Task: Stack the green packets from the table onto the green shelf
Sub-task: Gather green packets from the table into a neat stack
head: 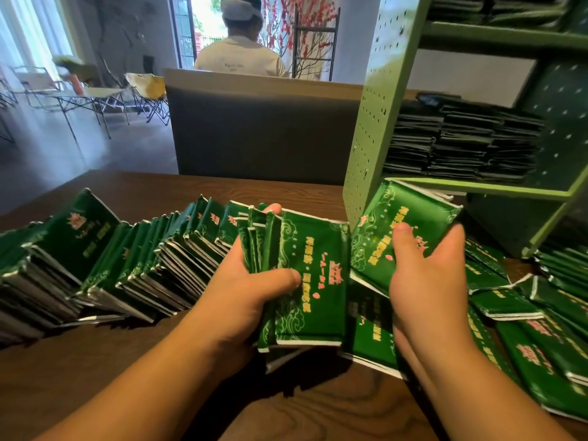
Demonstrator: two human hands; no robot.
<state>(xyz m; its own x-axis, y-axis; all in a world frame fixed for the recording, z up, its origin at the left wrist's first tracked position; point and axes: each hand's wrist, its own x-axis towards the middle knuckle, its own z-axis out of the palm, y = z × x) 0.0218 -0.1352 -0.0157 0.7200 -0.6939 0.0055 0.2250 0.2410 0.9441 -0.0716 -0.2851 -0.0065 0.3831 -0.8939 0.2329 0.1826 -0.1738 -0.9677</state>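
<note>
My left hand (pixel 254 281) grips a bundle of several green packets (pixel 305 281) upright above the wooden table (pixel 127 361), thumb across the front packet. My right hand (pixel 426 275) holds a smaller tilted bunch of green packets (pixel 410 214), thumb on top, just in front of the green shelf (pixel 375 128). The shelf's lower level carries dark stacks of packets (pixel 461 144). A long leaning row of packets (pixel 111 259) runs along the table to the left.
Loose packets (pixel 541 338) lie scattered on the table at the right, under and beside the shelf. A grey partition (pixel 261 132) stands behind the table, with a seated person (pixel 241 49) beyond it. Folding chairs (pixel 95 97) stand at the far left.
</note>
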